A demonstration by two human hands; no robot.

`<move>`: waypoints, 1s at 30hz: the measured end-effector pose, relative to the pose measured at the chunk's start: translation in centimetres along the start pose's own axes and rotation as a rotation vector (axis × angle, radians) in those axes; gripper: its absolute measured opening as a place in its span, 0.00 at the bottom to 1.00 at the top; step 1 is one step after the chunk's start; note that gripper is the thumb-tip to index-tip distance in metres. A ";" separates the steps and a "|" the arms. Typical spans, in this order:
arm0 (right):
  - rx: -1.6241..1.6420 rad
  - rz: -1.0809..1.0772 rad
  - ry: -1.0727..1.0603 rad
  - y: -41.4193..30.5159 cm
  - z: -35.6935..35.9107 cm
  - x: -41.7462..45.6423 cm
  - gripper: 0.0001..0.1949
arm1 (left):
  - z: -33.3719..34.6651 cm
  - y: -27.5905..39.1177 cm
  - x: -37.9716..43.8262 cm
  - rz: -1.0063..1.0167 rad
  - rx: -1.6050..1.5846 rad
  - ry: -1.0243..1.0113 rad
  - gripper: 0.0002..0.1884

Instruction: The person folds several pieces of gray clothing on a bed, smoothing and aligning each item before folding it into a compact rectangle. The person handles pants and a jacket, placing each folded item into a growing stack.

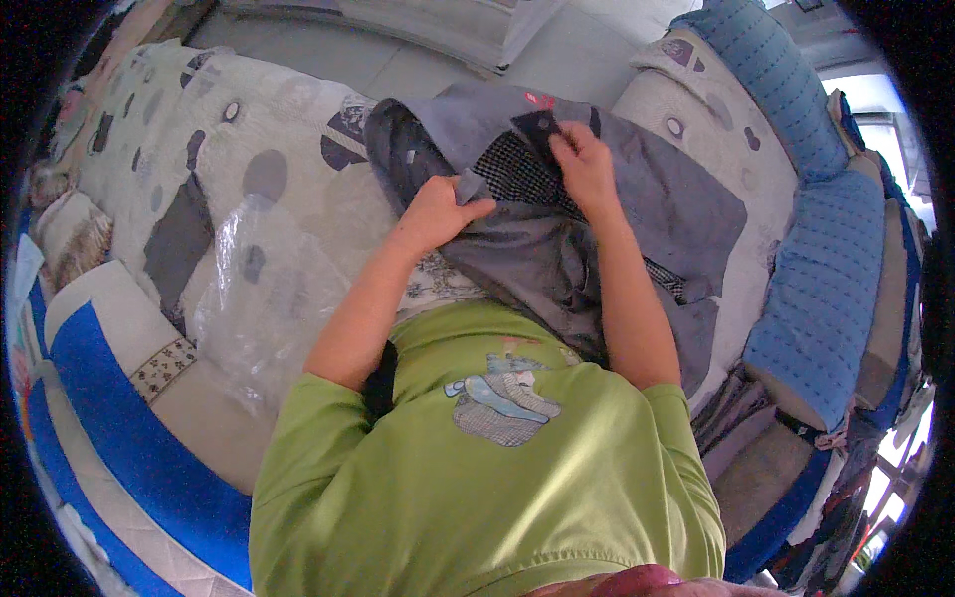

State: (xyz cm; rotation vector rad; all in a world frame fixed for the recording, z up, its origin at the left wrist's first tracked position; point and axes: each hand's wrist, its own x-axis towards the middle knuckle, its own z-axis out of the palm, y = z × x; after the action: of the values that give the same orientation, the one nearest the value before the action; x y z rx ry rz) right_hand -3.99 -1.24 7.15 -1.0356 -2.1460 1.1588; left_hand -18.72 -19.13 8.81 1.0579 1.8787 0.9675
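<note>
A grey garment (671, 186) lies spread over my lap and the seat in front of me, partly opened out. Its black-and-white checked inner fabric (515, 170) shows between my hands. My left hand (436, 213) pinches a small grey edge of the cloth between thumb and fingers. In my right hand (589, 166) is a dark flap (536, 130) of the garment, held up by its edge. Just above that flap, a small red mark (539, 99) stands out on the grey cloth. Folds hide much of the garment's shape.
Under the garment, a pale patterned cover (298, 97) drapes the sofa. Crumpled clear plastic (246, 313) lies at my left, beside a dark grey cloth piece (179, 242). Blue cushions (817, 291) line the right side. Beyond the seat are floor tiles (418, 67) and pale furniture (462, 30).
</note>
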 end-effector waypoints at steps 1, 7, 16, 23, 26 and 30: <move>-0.015 -0.020 0.045 -1.3 -0.7 0.2 0.12 | 0.0 0.3 0.0 0.005 -0.047 0.019 0.20; -0.132 -0.271 0.039 -4.0 -2.7 0.4 0.10 | 0.8 0.0 1.0 -0.073 -0.342 0.141 0.20; 0.098 -0.146 -0.106 -0.7 1.4 -2.8 0.10 | 0.5 -0.6 2.0 -0.064 -0.538 -0.056 0.23; 0.022 -0.286 -0.050 -1.9 -0.3 -2.9 0.11 | 0.6 0.7 2.7 -0.363 -0.856 -0.122 0.26; -0.092 -0.413 -0.071 -2.3 -0.9 -2.9 0.13 | 0.8 0.8 3.0 -0.422 -0.998 -0.080 0.24; -0.118 -0.408 -0.112 -2.3 -0.8 -3.4 0.14 | 1.2 1.0 2.9 -0.321 -1.122 -0.058 0.21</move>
State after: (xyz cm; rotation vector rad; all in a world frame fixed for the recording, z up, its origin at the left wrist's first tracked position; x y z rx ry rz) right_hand -2.37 -4.39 9.34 -0.5474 -2.3907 0.9217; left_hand -18.45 -15.89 8.49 0.1003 1.0726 1.4682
